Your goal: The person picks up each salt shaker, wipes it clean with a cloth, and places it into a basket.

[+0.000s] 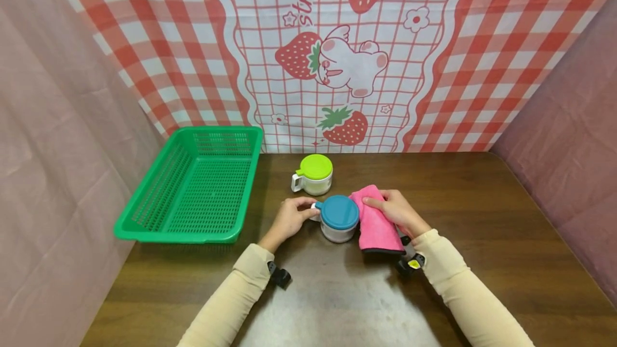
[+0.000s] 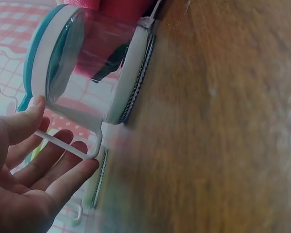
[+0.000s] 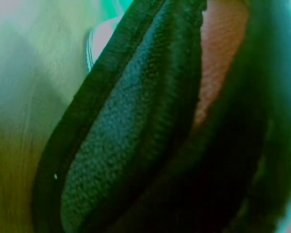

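Observation:
A clear jar (image 1: 339,233) with a blue lid and a white base stands on the table in front of me. My left hand (image 1: 291,220) holds its white handle (image 2: 63,141), the thumb by the lid's tab and the fingers around the handle. On the jar's other side, my right hand (image 1: 396,210) grips a folded pink cloth (image 1: 377,226) with dark edging, thumb on top. The cloth is up against the jar's right side. Folds of the cloth (image 3: 111,141) fill most of the right wrist view and hide the right fingers.
Just behind stands a similar jar with a lime-green lid (image 1: 316,167), its handle pointing left. A green plastic basket (image 1: 248,197) sits at the left of the brown wooden table (image 1: 482,229). A red-and-white strawberry curtain (image 1: 395,117) hangs along the back edge.

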Motion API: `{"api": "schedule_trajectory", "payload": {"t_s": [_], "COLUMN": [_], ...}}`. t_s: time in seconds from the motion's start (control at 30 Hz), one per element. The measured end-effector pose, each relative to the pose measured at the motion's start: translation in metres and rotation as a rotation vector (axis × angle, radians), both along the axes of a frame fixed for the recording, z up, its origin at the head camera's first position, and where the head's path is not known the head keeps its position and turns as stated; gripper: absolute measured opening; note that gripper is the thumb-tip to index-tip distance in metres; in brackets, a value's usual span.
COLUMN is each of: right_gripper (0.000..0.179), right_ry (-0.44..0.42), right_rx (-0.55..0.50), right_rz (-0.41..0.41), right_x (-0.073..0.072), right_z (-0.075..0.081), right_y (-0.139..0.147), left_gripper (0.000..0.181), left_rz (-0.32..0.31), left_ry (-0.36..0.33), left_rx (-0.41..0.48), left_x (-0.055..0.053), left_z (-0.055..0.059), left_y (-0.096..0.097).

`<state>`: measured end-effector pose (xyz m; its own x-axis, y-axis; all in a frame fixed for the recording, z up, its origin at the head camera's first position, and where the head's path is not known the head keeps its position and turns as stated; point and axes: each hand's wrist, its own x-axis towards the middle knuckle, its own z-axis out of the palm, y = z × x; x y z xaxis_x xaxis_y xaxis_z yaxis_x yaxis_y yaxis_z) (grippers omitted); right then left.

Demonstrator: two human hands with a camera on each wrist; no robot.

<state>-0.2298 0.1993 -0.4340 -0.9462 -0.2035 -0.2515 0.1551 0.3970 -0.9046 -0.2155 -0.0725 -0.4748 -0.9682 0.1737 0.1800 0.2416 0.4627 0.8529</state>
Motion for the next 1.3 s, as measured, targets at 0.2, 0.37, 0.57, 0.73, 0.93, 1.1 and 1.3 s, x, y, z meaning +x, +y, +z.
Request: {"api": "schedule_trajectory", "payload": {"t_s": [0.2,0.37,0.57,0.73,0.93,1.1,1.3], "right_gripper": [0.049,0.048,0.048,0.047,0.043,0.033,0.031], "right_ry": [0.005,0.005,0.014,0.008,-0.039,-0.050,-0.038], "right_rx": [-0.005,0.006,0.012,0.026,0.056,0.100,0.159], "right_rz": [-0.010,-0.003,-0.012,-0.051,-0.072,-0.054,-0.018], "right_x": [0.003,0.005,0.004,0.000,-0.003,-0.005,-0.003], "right_z": [0.002,0.005,0.003,-0.003,-0.009,-0.015,-0.020], "right_y": [0.000,0.001,0.001,0.000,-0.003,-0.005,-0.005], "left_gripper": [0.022,0.020,0.020,0.021,0.022,0.021,0.019], "left_rz": [0.024,0.015,0.006,-0.006,-0.010,0.000,0.011], "left_ry": [-0.008,-0.011,-0.026,-0.030,-0.053,-0.051,-0.046], "left_rx": [-0.015,-0.012,-0.025,-0.039,-0.046,-0.035,-0.026], "left_x": [0.001,0.001,0.001,0.001,0.001,0.001,0.000], "left_z": [0.002,0.004,0.007,0.007,0.004,0.005,0.006], "left_y": [0.001,0.002,0.001,0.000,0.000,0.000,0.000]}}
